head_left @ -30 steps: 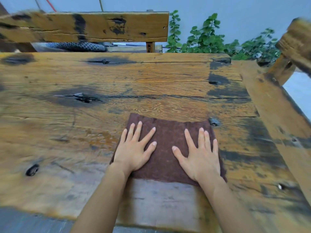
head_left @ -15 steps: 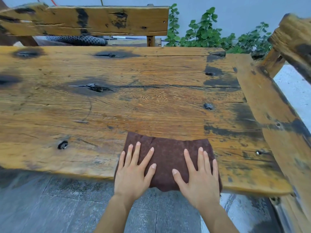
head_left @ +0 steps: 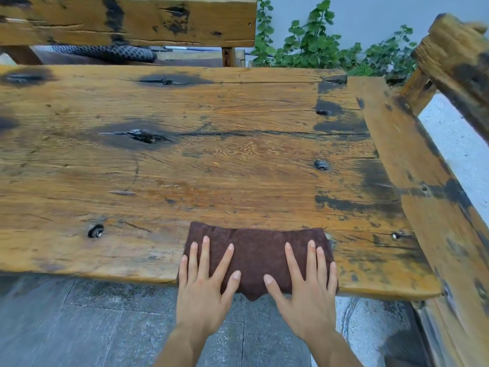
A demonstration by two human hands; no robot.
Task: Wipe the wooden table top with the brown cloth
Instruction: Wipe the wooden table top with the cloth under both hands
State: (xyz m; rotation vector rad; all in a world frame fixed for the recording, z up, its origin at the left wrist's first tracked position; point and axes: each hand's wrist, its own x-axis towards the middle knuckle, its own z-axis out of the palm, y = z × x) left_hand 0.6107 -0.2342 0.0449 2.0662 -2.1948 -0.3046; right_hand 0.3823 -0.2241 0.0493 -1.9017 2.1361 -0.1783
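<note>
Nearest the camera, grey stone floor tiles (head_left: 79,327) lay below the table edge. The left hand (head_left: 202,292) and the right hand (head_left: 308,295) lay flat with fingers straight and spread. They were side by side with a gap between them, and both pressed on the dark brown rectangular terry cloth (head_left: 258,250) without gripping it. The cloth sat at the near edge of the weathered, black-stained wooden plank table top (head_left: 211,160), and its near hem drooped over that edge. The step in hand appeared to be a wiping stroke. To do it well, both palms should bear evenly, the cloth should be kept flat, and overlapping passes should follow the grain. Beyond the table stood a stained wooden bench backrest (head_left: 132,19) and green leafy plants (head_left: 317,49).
</note>
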